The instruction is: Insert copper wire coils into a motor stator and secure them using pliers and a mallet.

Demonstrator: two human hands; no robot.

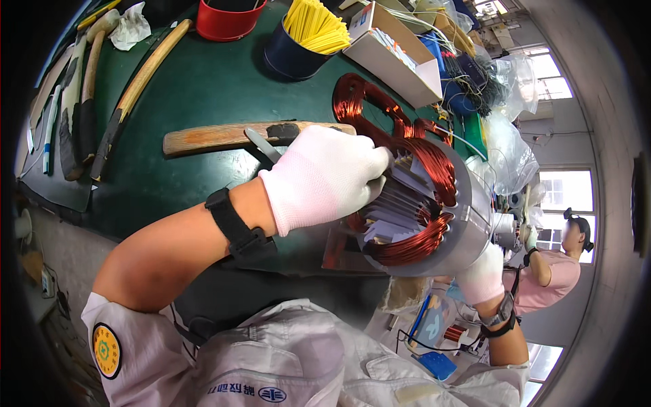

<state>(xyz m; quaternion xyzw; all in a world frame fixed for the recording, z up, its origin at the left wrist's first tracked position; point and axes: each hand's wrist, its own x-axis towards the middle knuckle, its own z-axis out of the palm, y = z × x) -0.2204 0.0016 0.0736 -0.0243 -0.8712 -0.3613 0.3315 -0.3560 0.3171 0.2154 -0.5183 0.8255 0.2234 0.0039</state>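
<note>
A grey motor stator [474, 210] lies on its side, its bore facing left, with red-brown copper coils [407, 245] in its slots and pale slot liners sticking out. At the near edge of the bore, my white-gloved left hand [329, 175] has its fingers closed; what they hold, if anything, is hidden. Behind this hand's wrist a flat grey blade-like strip [262, 144] pokes out, crossing a wooden stick [203, 139] with a black-wrapped part. My gloved right hand [482, 275] grips the stator's lower right side, its fingers mostly hidden. More coil loops [354, 102] extend beyond the stator.
Several wood-handled tools [146, 74] lie on the green tabletop [203, 88] at left. Behind stand a red container [229, 20], a dark tub [291, 57] of yellow strips and a cardboard box [400, 61]. A co-worker in pink [549, 275] works at right.
</note>
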